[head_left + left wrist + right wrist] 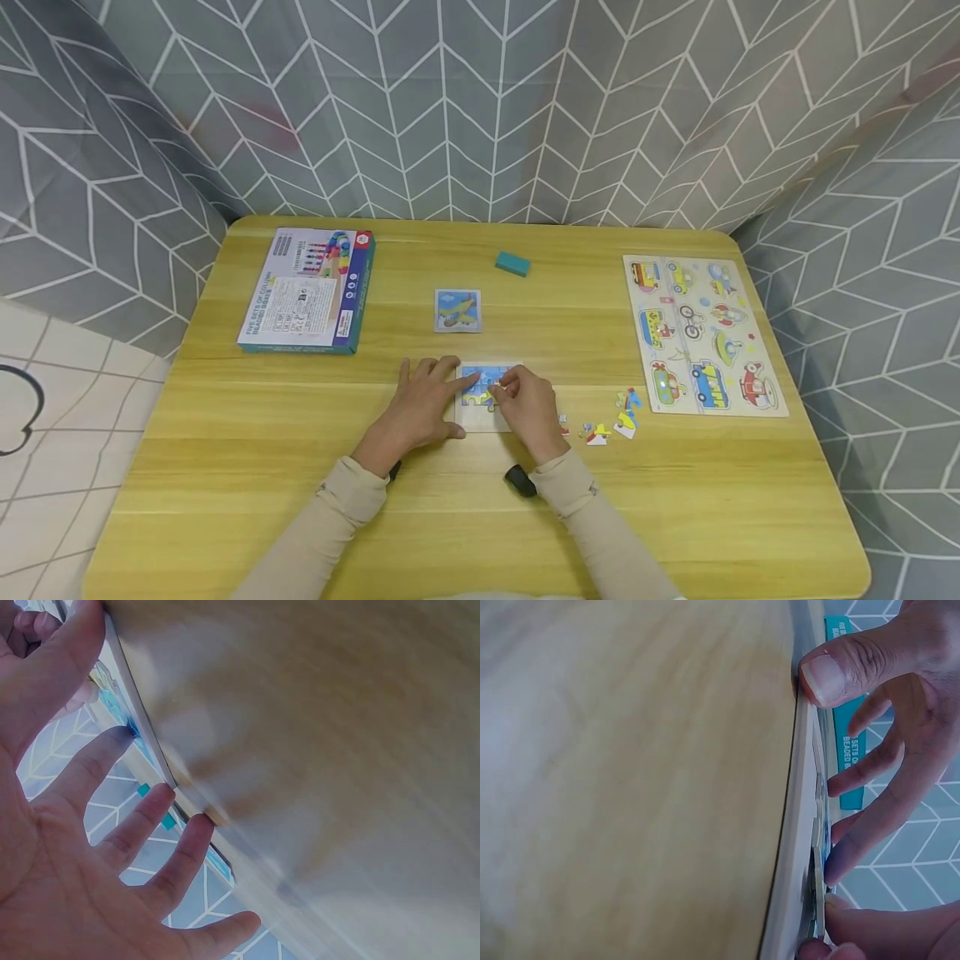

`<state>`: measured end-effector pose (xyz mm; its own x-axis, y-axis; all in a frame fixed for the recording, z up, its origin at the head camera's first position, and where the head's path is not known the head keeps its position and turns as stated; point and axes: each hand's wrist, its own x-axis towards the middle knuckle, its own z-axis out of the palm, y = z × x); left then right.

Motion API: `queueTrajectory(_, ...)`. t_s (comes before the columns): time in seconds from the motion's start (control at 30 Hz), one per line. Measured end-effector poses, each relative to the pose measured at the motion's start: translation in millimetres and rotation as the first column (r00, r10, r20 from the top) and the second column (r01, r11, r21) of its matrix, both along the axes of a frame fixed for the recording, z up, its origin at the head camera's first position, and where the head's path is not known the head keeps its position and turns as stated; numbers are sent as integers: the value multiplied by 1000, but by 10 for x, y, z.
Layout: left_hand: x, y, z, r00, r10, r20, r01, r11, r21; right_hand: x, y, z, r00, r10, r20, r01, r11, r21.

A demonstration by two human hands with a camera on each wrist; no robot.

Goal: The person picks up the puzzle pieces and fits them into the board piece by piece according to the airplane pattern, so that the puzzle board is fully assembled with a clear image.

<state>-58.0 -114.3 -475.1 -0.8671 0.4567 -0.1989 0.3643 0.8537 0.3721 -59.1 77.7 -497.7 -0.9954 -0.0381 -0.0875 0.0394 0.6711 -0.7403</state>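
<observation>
A small jigsaw tray (486, 421) lies in front of me, its upper part filled with joined blue and yellow pieces (472, 396). My left hand (423, 407) rests at the tray's left side with fingers spread. Its index fingertip touches the joined pieces, and its thumb is on the tray's edge, as the right wrist view also shows. At the right side my right hand (531, 407) pinches a thin puzzle piece (818, 889) between thumb and finger, low against the tray. Its picture is hidden. Right of that hand lie several loose puzzle pieces (597, 434).
Behind the tray lies a card with an airplane picture (457, 311), then a teal block (513, 264). A boxed bead set (300, 292) stands at the back left. On the right lies a vehicle picture board (701, 333). Patterned curtains (480, 108) surround the wooden table (225, 467).
</observation>
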Motion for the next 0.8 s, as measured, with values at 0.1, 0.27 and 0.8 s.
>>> queueTrajectory(0.1,1,-1,-2,1000,0,1,0,1000,0,-2,0,-3,1000,4,-9,-4,1000,6)
queueTrajectory(0.27,-3,-3,-11,1000,-2,7,2,1000,-5,3,10,0,999,25,-37,-24,1000,12)
queueTrajectory(0.8,-9,2,18,1000,-3,9,4,1000,-17,27,108,40,978,180,-105,-177,983,36)
